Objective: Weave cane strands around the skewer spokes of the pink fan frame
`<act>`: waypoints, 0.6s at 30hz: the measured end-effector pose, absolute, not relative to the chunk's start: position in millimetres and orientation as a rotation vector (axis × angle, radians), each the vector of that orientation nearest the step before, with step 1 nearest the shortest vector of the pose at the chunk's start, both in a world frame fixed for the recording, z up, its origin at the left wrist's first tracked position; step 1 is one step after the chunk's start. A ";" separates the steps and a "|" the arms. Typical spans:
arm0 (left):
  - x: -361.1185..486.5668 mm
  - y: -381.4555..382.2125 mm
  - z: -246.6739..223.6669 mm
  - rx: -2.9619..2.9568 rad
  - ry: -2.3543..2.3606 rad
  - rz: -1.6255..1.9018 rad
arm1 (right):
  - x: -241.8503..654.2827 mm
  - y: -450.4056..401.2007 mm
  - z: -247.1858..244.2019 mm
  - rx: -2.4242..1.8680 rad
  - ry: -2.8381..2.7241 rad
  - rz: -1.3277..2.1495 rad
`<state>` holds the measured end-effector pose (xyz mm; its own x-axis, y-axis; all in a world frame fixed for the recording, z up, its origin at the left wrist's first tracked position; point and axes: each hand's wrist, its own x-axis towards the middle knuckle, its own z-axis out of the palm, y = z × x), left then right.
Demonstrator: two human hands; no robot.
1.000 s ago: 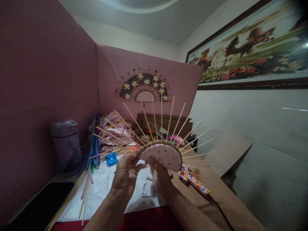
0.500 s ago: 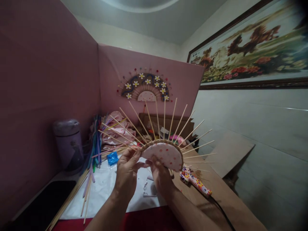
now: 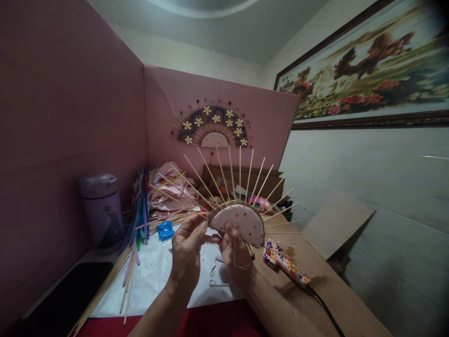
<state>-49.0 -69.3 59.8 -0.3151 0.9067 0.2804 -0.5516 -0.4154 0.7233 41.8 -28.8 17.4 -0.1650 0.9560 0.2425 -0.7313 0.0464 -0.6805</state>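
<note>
Above the white-covered bench [image 3: 154, 281], my left grip [image 3: 189, 245] pinched one end of a half-round, wood-spoked fan of red-dotted pale fabric [image 3: 242, 222]; my right grip [image 3: 236, 256] clamped its lower edge.

- Left hand [image 3: 187, 245]: fingers pinching the left end of a dotted half-disc [image 3: 242, 223].
- Right hand [image 3: 239, 257]: gripping its lower edge, thumb on the front.
- Sticks [image 3: 240, 173] fan out from the half-disc's curved rim, above and to the right of the hands.
- Right of the hands, a flowered glue gun [image 3: 287, 267] lies on the desk [image 3: 338, 299], cord trailing nearer.
- Below the hands, a white sheet [image 3: 150, 276].
- Left of them, a blue packet [image 3: 165, 230]; farther left, a lilac flask [image 3: 104, 217].
- Beyond and above the hands, a flowered fan [image 3: 217, 114] on the pink wall [image 3: 266, 112].
</note>
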 end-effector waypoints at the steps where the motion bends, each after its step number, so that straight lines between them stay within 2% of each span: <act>1: -49.1 -69.5 60.0 0.830 0.636 1.881 | 41.8 -28.9 17.1 -0.365 -0.840 1.539; 18: -49.4 -69.3 60.4 0.901 0.636 1.891 | 40.8 -27.5 13.4 -0.403 -0.909 1.482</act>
